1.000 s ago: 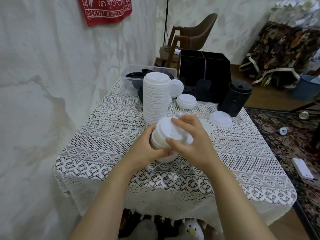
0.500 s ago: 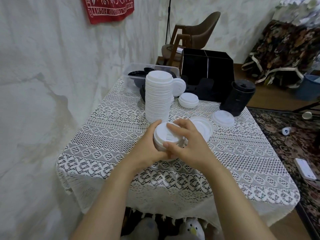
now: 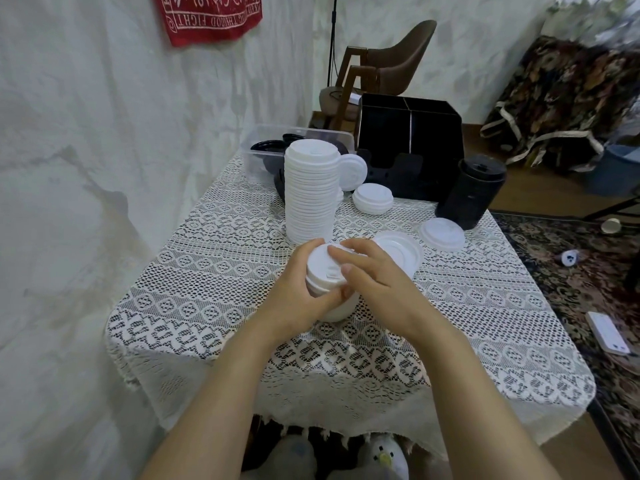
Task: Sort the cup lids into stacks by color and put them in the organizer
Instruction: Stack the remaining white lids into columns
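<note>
Fingers [image 3: 349, 259] of my left hand [image 3: 291, 296] and right hand [image 3: 381, 285] grip a short lid stack [image 3: 322, 265]; clear bin [image 3: 258, 161] holds black lids [image 3: 268, 147] (tall stack [image 3: 311, 192] blocks some); organizer [image 3: 408, 133] behind.

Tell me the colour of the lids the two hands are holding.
Plain white; the head view shows the held stack clearly.

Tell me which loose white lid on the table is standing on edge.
The lid just right of the tall white stack, propped up on its rim; the other loose lids lie flat.
</note>
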